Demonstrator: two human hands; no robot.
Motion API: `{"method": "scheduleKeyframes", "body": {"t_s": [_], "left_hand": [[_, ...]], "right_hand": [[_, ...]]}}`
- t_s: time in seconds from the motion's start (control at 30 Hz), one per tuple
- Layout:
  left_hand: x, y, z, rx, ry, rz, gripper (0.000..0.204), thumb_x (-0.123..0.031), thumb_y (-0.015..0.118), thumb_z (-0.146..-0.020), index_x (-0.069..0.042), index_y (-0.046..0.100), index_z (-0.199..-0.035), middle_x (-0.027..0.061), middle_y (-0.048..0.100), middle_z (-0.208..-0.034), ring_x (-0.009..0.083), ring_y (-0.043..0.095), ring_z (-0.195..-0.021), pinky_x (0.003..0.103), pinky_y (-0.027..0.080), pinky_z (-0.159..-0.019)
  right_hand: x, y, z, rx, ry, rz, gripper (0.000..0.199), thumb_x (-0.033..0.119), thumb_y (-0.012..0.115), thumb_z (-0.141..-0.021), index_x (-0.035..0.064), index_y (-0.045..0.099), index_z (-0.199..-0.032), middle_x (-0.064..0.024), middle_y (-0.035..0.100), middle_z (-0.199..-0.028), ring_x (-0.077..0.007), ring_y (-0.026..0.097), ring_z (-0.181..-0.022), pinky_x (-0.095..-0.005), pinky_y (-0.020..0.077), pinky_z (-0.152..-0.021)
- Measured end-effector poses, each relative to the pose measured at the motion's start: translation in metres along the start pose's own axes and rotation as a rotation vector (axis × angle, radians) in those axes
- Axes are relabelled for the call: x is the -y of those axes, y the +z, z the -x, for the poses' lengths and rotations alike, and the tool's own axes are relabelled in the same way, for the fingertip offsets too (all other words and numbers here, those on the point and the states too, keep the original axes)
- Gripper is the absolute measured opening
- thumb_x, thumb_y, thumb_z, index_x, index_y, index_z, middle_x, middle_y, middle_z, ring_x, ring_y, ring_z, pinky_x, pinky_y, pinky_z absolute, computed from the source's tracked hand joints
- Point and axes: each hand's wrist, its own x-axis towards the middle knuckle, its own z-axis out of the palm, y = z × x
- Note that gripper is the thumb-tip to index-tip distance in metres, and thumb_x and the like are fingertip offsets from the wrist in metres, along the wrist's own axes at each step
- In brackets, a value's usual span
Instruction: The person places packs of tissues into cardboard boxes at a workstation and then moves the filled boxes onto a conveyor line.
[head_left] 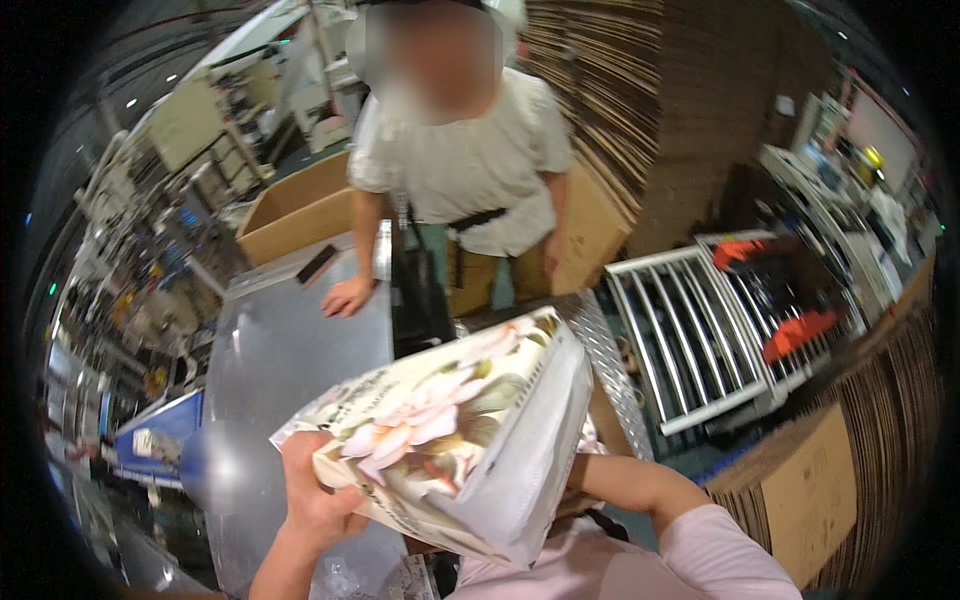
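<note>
One flowered package (430, 420) is held tilted in the air before the pink shirt (590, 572). The left hand (316, 500) pinches its left end between the fingers, probably to steady it; the right hand is hidden behind, perhaps supporting weight, so I cannot tell its fingers.

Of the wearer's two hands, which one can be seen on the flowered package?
The left hand, gripping the flowered package at its left end; the right hand is hidden behind the package.
</note>
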Motion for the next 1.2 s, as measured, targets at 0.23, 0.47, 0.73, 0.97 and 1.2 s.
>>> {"method": "scheduleKeyframes", "body": {"t_s": [0.23,0.47,0.73,0.97,1.2], "left_hand": [[0.007,0.165,-0.042,0.698,-0.004,0.113,0.08,-0.015,0.07,-0.064,-0.031,0.039,-0.136,0.0233,0.046,-0.108,0.0381,0.046,-0.1,0.048,0.037,-0.084],[0.042,0.301,0.025,1.142,-0.227,0.153,0.058,-0.027,0.057,-0.085,-0.025,0.035,-0.139,0.0292,0.035,-0.133,0.0404,0.041,-0.12,0.047,0.036,-0.099],[0.06,0.122,0.06,0.302,-1.251,0.419,0.068,-0.033,0.059,-0.084,0.009,0.033,-0.129,0.0317,0.051,-0.118,0.0363,0.053,-0.109,0.044,0.042,-0.092],[0.029,0.199,0.071,1.194,-0.55,0.222,0.102,-0.071,0.049,-0.074,0.004,0.025,-0.138,0.0336,0.02,-0.14,0.0436,0.022,-0.132,0.044,0.023,-0.108],[0.08,0.196,-0.011,0.356,-0.4,0.379,0.033,-0.025,0.055,-0.086,-0.002,0.057,-0.11,0.0183,0.059,-0.109,0.0347,0.054,-0.104,0.043,0.044,-0.086]], "right_hand": [[-0.004,0.071,-0.015,-0.695,0.079,0.102,0.047,0.039,0.063,-0.081,0.0059,0.05,-0.112,-0.0206,0.049,-0.115,-0.0326,0.052,-0.091,-0.043,0.0438,-0.07],[-0.025,0.023,0.007,-0.243,-0.144,-0.242,0.073,0.04,0.066,-0.079,-0.0005,0.036,-0.132,-0.0302,0.038,-0.131,-0.0422,0.038,-0.123,-0.0457,0.0372,-0.101],[-0.134,0.017,0.173,-0.468,0.072,-0.972,0.11,0.037,0.079,-0.065,-0.0104,0.013,-0.139,-0.0336,0.026,-0.139,-0.0372,0.03,-0.131,-0.0388,0.0262,-0.108],[-0.052,0.041,0.068,-0.05,-0.552,-0.42,0.097,0.05,0.072,-0.067,-0.0078,0.031,-0.133,-0.0291,0.023,-0.141,-0.0387,0.023,-0.133,-0.0354,0.0293,-0.105],[-0.088,0.075,-0.027,-0.925,0.022,-0.133,0.06,0.037,0.061,-0.078,0.0037,0.046,-0.126,-0.0167,0.038,-0.136,-0.0333,0.038,-0.125,-0.0469,0.0294,-0.104]]}}
